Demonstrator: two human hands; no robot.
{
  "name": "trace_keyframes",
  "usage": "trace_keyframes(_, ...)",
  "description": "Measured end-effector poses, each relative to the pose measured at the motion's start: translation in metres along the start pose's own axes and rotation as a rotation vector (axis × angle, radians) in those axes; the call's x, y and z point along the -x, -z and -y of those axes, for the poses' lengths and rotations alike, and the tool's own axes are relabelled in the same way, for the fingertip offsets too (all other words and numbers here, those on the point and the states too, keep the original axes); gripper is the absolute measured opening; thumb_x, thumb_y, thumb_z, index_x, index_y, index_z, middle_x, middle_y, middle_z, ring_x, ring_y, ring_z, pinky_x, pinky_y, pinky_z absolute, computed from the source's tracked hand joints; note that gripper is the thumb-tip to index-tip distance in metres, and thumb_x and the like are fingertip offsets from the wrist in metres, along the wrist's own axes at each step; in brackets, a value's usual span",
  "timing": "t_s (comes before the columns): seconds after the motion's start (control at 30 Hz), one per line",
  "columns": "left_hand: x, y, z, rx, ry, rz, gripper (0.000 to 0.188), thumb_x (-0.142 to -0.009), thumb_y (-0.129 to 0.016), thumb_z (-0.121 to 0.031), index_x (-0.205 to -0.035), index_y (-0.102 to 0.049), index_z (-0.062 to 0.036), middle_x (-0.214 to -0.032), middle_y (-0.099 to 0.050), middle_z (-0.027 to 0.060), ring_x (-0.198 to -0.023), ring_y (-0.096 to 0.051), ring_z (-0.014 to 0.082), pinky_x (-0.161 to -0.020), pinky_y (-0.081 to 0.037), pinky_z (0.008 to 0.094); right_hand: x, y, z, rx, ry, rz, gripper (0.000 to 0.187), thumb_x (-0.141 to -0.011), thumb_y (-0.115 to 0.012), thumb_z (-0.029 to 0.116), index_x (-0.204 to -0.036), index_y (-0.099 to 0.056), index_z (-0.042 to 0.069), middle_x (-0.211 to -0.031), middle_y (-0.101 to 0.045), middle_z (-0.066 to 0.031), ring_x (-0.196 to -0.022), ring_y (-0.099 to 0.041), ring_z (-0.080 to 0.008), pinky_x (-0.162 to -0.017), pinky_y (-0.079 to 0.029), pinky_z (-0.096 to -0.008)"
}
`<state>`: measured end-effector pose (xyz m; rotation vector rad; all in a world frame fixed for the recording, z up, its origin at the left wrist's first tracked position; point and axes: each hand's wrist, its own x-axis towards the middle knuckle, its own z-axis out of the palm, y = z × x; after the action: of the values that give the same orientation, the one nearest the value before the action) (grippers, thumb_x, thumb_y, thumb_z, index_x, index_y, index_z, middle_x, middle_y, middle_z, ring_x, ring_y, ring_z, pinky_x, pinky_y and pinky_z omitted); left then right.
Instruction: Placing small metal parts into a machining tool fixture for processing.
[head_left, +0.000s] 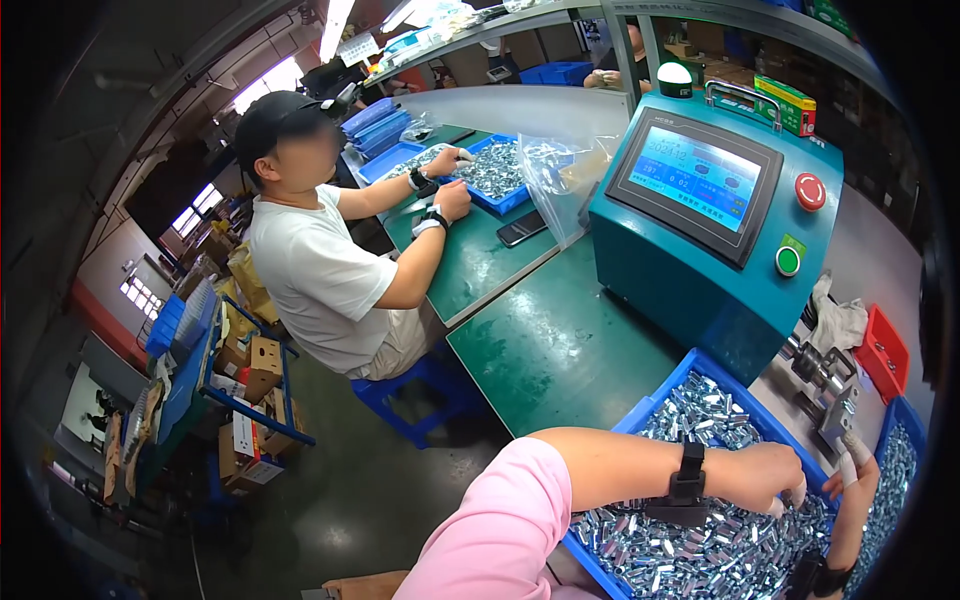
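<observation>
Head view: blue bin [655,405] on the green bench [560,345] brims with small metal sleeves [700,540], likely hard, slick and dense; pinch one across its barrel. Left hand [765,475] curls loosely over them; right hand [855,480] pinches something unclear.

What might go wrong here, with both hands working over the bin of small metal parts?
1. The left hand reaches across the heaped metal parts in the blue bin; a sweep may knock some over the rim.
2. The right hand, fingertips taped, sits near the metal fixture; a pinch seems possible.
</observation>
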<state>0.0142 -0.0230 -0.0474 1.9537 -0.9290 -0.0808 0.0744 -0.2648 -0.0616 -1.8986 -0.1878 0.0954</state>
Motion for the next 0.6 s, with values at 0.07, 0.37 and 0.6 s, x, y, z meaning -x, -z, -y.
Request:
trace_keyframes(0.07, -0.0006, -0.0013, 0.0002, 0.005, 0.007, 0.005, 0.026, -0.063, -0.07, -0.01, -0.088, -0.068, -0.0037, -0.084, -0.065, 0.0134, -0.086, -0.06, 0.0313, -0.075, -0.047, 0.0403, -0.0016, 0.0021, -0.0039, 0.006, 0.005, -0.006, 0.035, -0.087, -0.053, 0.014, -0.118, -0.052, -0.003, -0.09, -0.063, -0.0105, -0.047, -0.05, -0.0076, -0.039, -0.033, -0.0166)
trace_keyframes(0.37, 0.0, -0.0029, 0.0036, 0.003, -0.017, 0.004, 0.026, -0.063, -0.07, -0.01, -0.088, -0.068, -0.0037, -0.083, -0.065, 0.0134, -0.086, -0.06, 0.0311, -0.074, -0.047, 0.0404, -0.0013, -0.0002, -0.0047, -0.002, 0.014, -0.002, 0.036, -0.087, -0.052, 0.014, -0.118, -0.051, -0.003, -0.09, -0.063, -0.0103, -0.046, -0.05, -0.0075, -0.039, -0.032, -0.0165)
trace_keyframes(0.6, -0.0004, -0.0024, 0.0029, -0.008, -0.017, 0.001, 0.026, -0.063, -0.07, -0.011, -0.088, -0.068, -0.0034, -0.082, -0.065, 0.0134, -0.085, -0.06, 0.0313, -0.074, -0.047, 0.0407, 0.0004, -0.0037, -0.0004, 0.043, 0.039, -0.033, 0.033, -0.089, -0.051, 0.014, -0.119, -0.054, 0.001, -0.064, -0.056, -0.0011, -0.046, -0.049, -0.0048, -0.04, -0.033, -0.0153)
